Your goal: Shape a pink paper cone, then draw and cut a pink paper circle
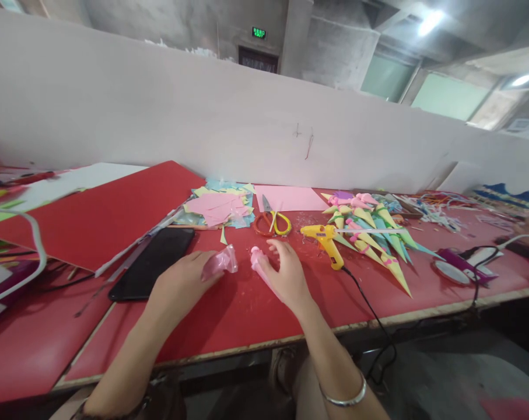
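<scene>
My left hand (181, 280) is closed around a shiny, translucent pink piece (224, 260) that looks like a roll of tape or film. A slim pink paper cone (257, 255) with a small rounded knob at its tip lies in my right hand (289, 276), gripped by the thumb and some of the fingers. The two pink things are a short gap apart above the red tabletop (229, 315). Beyond my hands are scissors (282, 224) with red and yellow handles. A yellow glue gun (332, 245) with a clear stick rests to the right of my right hand.
Yellow, green, blue and pink paper cones (393, 268) are piled behind the glue gun. Pink paper scraps (216, 205) and a pink sheet (290, 198) lie at the back. A black phone (157, 262) and large red card (115, 210) are left. A white partition (203, 116) rises behind.
</scene>
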`<act>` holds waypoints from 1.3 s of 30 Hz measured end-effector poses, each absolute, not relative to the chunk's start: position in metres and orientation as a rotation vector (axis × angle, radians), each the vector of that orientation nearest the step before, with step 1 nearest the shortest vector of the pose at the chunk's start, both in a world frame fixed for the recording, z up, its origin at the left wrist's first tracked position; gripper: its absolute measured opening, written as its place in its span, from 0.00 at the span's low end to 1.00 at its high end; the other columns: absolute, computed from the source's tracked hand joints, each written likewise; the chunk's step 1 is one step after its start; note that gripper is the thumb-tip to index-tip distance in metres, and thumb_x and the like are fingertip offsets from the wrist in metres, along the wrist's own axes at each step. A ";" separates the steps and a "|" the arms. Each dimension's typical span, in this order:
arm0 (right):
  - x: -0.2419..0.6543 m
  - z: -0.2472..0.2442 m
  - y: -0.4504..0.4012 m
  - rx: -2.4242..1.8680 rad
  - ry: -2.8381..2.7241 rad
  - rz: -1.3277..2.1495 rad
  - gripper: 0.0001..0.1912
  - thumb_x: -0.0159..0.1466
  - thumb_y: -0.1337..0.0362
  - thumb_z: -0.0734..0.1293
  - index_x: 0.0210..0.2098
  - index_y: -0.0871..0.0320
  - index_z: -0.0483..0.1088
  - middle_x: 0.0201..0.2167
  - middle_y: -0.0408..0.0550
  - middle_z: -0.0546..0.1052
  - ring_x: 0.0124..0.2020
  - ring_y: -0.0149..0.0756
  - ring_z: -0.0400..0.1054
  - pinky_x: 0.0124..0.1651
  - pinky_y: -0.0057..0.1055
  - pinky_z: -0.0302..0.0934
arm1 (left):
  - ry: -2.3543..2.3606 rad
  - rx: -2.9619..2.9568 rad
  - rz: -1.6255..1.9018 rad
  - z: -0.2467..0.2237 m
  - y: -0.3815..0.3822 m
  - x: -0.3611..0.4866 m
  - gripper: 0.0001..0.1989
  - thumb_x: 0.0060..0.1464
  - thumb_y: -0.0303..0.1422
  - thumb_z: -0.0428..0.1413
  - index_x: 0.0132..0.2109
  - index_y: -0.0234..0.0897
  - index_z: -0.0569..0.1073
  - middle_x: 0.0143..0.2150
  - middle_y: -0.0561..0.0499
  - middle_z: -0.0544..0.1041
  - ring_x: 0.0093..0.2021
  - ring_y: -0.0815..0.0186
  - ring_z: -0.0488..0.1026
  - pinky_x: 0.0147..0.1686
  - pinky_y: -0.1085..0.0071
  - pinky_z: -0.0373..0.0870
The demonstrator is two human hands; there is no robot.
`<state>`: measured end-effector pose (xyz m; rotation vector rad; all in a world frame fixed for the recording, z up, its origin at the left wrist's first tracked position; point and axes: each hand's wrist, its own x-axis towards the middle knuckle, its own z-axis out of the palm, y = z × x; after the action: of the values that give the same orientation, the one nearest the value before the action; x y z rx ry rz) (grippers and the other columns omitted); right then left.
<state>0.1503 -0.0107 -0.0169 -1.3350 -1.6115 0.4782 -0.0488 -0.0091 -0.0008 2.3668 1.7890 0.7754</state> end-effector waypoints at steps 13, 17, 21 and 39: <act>0.139 -0.001 -0.023 -0.846 -1.559 0.639 0.06 0.59 0.67 0.62 0.36 0.55 0.70 0.33 0.46 0.70 0.35 0.33 0.66 0.39 0.28 0.62 | 1.442 2.452 0.977 0.003 -0.014 -0.035 0.19 0.52 0.40 0.49 0.50 0.40 0.68 0.46 0.46 0.74 0.44 0.61 0.71 0.46 0.66 0.67; 0.137 0.002 -0.025 -0.854 -1.599 0.613 0.06 0.59 0.67 0.62 0.34 0.56 0.70 0.32 0.46 0.72 0.34 0.33 0.66 0.38 0.29 0.61 | 1.389 2.511 0.973 0.003 -0.013 -0.034 0.18 0.53 0.40 0.48 0.47 0.38 0.71 0.43 0.45 0.76 0.42 0.61 0.72 0.44 0.66 0.68; 0.135 0.002 -0.025 -0.886 -1.609 0.588 0.04 0.58 0.67 0.62 0.30 0.57 0.69 0.29 0.46 0.72 0.33 0.33 0.66 0.37 0.29 0.61 | 1.428 2.508 1.025 0.003 -0.012 -0.032 0.18 0.53 0.42 0.46 0.44 0.39 0.73 0.41 0.45 0.77 0.41 0.61 0.73 0.43 0.67 0.69; 0.134 -0.007 -0.023 -1.184 -1.859 0.310 0.13 0.61 0.66 0.62 0.44 0.54 0.72 0.36 0.51 0.73 0.41 0.41 0.68 0.43 0.33 0.61 | 1.467 2.796 1.058 0.000 -0.011 -0.036 0.19 0.57 0.43 0.43 0.42 0.39 0.75 0.38 0.47 0.79 0.38 0.62 0.75 0.38 0.69 0.69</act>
<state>0.1337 -0.0230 -0.0067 -1.1842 -1.8587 0.3100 -0.0356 -0.0111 -0.0003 2.7960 1.4667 1.0583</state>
